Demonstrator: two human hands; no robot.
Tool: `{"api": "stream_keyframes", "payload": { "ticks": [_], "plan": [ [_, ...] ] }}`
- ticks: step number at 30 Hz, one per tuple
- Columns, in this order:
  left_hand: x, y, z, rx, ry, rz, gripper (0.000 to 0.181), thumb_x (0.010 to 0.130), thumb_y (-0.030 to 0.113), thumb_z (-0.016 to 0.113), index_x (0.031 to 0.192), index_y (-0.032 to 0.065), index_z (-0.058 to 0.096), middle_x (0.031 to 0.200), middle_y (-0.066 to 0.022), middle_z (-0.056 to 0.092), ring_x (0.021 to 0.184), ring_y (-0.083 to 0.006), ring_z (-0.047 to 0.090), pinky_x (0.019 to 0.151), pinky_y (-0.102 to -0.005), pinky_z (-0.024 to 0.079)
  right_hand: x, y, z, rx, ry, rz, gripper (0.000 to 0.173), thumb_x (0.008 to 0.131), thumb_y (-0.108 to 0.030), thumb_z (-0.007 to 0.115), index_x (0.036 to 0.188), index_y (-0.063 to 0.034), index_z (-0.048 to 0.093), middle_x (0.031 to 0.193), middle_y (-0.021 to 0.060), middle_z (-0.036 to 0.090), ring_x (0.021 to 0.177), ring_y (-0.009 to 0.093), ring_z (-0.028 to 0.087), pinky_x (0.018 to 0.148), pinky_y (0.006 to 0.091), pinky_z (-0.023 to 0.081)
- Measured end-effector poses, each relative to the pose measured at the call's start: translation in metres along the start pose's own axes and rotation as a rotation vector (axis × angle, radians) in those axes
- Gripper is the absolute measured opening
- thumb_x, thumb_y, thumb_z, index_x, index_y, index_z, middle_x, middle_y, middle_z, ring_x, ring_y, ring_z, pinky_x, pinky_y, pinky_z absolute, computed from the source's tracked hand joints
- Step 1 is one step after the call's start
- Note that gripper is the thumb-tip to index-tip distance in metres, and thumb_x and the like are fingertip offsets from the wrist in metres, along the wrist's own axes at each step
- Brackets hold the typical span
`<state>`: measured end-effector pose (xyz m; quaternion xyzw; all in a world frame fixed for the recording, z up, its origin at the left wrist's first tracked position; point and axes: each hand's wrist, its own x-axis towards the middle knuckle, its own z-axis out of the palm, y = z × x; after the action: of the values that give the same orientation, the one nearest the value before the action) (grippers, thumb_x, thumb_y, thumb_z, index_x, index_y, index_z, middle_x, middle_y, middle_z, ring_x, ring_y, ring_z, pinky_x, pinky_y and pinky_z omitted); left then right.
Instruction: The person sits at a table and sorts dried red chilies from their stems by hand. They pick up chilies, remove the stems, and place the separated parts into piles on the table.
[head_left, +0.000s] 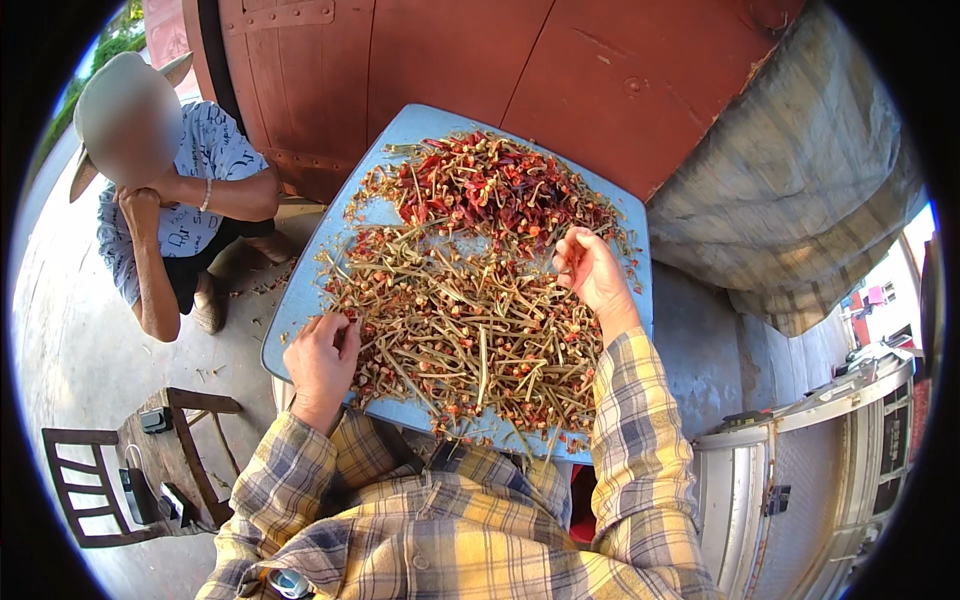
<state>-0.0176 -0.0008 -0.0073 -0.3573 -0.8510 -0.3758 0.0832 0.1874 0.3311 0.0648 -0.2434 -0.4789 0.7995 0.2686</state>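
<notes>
A blue tabletop (300, 315) stands before me. Dried red chili pieces (480, 184) are heaped on its far half, mixed with stalks and caps. Nearer to me spreads a broad pile of dry chili stems (450, 322), with bits of red among them. My left hand (324, 367) rests at the left edge of the stem pile, fingers bent; whether something is pinched there is hidden. Over the right side, between the two heaps, my right hand (596, 274) hovers with curled fingers. Anything within its fingers is too small to tell.
A person (176, 195) in a hat sits low at the left of the table. Behind the table is a red metal panel (450, 67); a grey tarp (787, 187) hangs at right. A wooden chair (161, 442) holding small devices stands at lower left, a white metal frame (810, 465) at lower right.
</notes>
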Motion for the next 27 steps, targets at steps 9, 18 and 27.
{"api": "stream_keyframes", "payload": {
  "ticks": [9, 18, 27],
  "plan": [
    [0.001, -0.001, 0.0, 0.003, 0.01, 0.015, 0.01, 0.081, 0.018, 0.07, 0.081, 0.0109, 0.064, 0.078, -0.0071, 0.065, 0.069, -0.0309, 0.063, 0.059, -0.0404, 0.048, 0.01, 0.022, 0.037, -1.558, -0.066, -0.167, 0.022, 0.084, -0.021, 0.071, 0.099, -0.0061, 0.064, 0.081, 0.0048, 0.064, 0.075, 0.019, 0.061, 0.073, 0.0352, 0.051],
    [0.002, 0.001, -0.001, 0.014, -0.007, 0.009, 0.01, 0.081, 0.019, 0.07, 0.08, 0.0109, 0.063, 0.077, -0.0075, 0.065, 0.068, -0.0312, 0.063, 0.058, -0.0411, 0.048, 0.015, 0.025, 0.025, -1.161, -0.008, -0.241, 0.014, 0.087, -0.017, 0.068, 0.086, -0.0031, 0.066, 0.078, 0.0017, 0.068, 0.065, 0.01, 0.057, 0.064, 0.0286, 0.049],
    [0.001, 0.002, -0.002, 0.006, 0.008, 0.009, 0.011, 0.082, 0.019, 0.07, 0.081, 0.0106, 0.064, 0.077, -0.0069, 0.065, 0.07, -0.0304, 0.064, 0.059, -0.0407, 0.048, 0.0, 0.0, 0.032, -0.159, -0.082, 0.062, 0.006, 0.09, -0.014, 0.061, 0.091, -0.0096, 0.059, 0.074, -0.0015, 0.059, 0.056, 0.004, 0.053, 0.04, 0.019, 0.036]
  ]
}}
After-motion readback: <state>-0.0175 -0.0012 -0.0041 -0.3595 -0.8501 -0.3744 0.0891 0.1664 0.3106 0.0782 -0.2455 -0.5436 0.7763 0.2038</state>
